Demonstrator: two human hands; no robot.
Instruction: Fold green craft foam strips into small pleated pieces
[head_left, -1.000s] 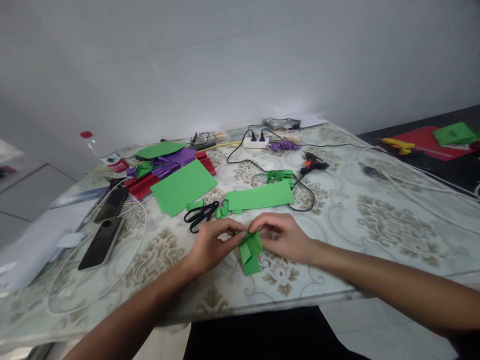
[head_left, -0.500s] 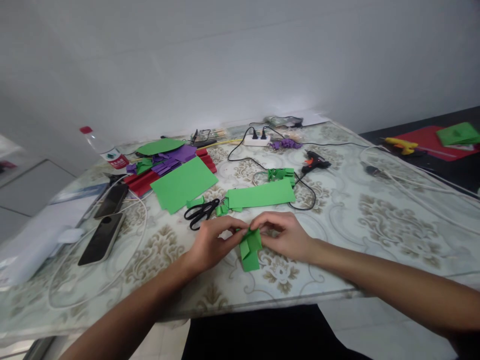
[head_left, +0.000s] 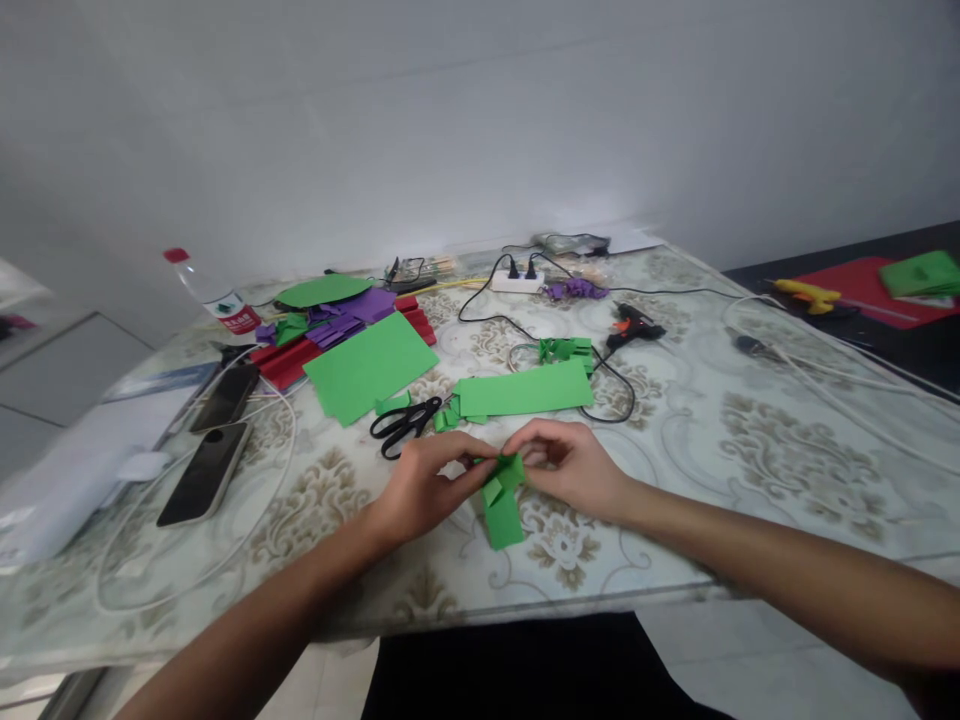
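Between my two hands is a small piece of folded green paper (head_left: 504, 515), its lower end hanging toward the table's front edge. My left hand (head_left: 431, 485) pinches its upper left side with thumb and forefinger. On the other side, my right hand (head_left: 574, 468) grips the upper right part, fingertips close to those of the left. The fingers hide the top of the fold. Just beyond my left hand lie black-handled scissors (head_left: 405, 425), their tips beside small green scraps (head_left: 448, 416). A long green paper strip (head_left: 525, 390) lies beyond both hands.
Green sheets (head_left: 371, 368) and purple paper (head_left: 341, 318) lie at the left, near a bottle (head_left: 229, 308) and two phones (head_left: 204, 475). A black glue gun (head_left: 632, 325) rests at the right. Cables run from a power strip (head_left: 517, 282). A yellow glue gun (head_left: 806, 294) lies far right.
The green piece's lower part has tilted slightly, and its small folded flap looks shorter. Both hands keep their pinch in nearly the same place.
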